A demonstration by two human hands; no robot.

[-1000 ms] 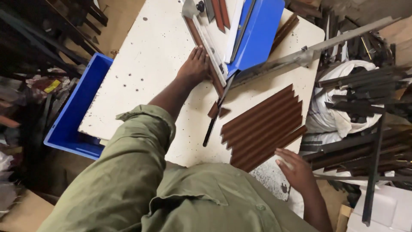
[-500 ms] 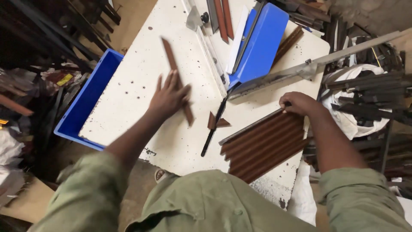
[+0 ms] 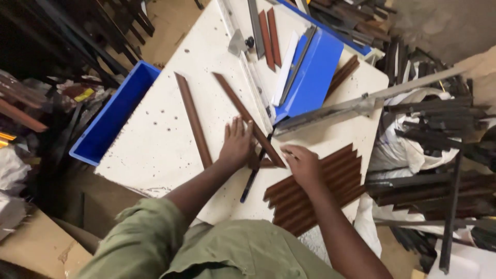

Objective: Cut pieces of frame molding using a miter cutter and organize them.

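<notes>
While the left hand (image 3: 236, 145) lies flat with fingers spread on the white table (image 3: 155, 144), pressing the lower end of a slanted brown strip (image 3: 247, 118), the right hand (image 3: 302, 164) rests palm down, gripping nothing, on the near corner of the stack of brown strips (image 3: 315, 188). Another brown strip (image 3: 193, 120) lies apart to the left, bare tabletop around it. A blue bin (image 3: 113, 113) hangs at the table's left edge; a blue cutter (image 3: 310, 77) sits beyond.

Matt brown strips (image 3: 245, 119), speckled white table (image 3: 165, 139)
</notes>
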